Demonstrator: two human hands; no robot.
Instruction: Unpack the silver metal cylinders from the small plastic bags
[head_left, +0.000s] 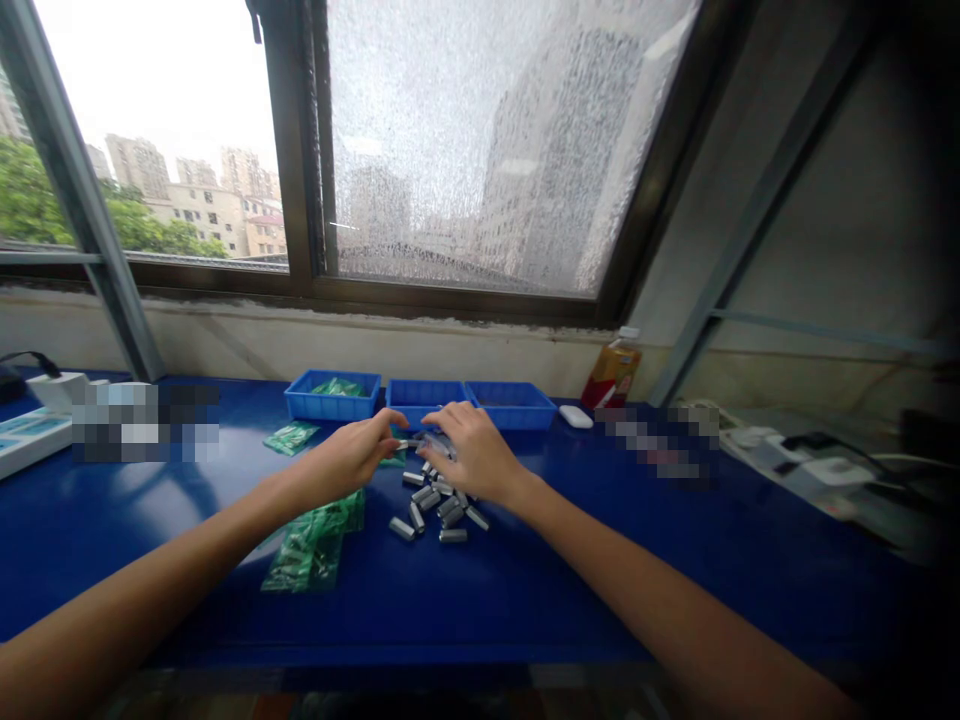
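Many loose metal cylinders [453,536] lie in front of the middle blue bin [426,390], by two bare hands.

In front of that bin, the left hand [356,458] seems to pinch a small metal piece [403,444], thumb and finger nearly closed; the right hand [478,458] is half curled, its hold unclear. A brushing palm could roll cylinders away. The pinched piece points roughly sideways, long axis towards the right hand; the cylinders point various ways. Green packets [301,562] lie left of the bin, nearer the person.
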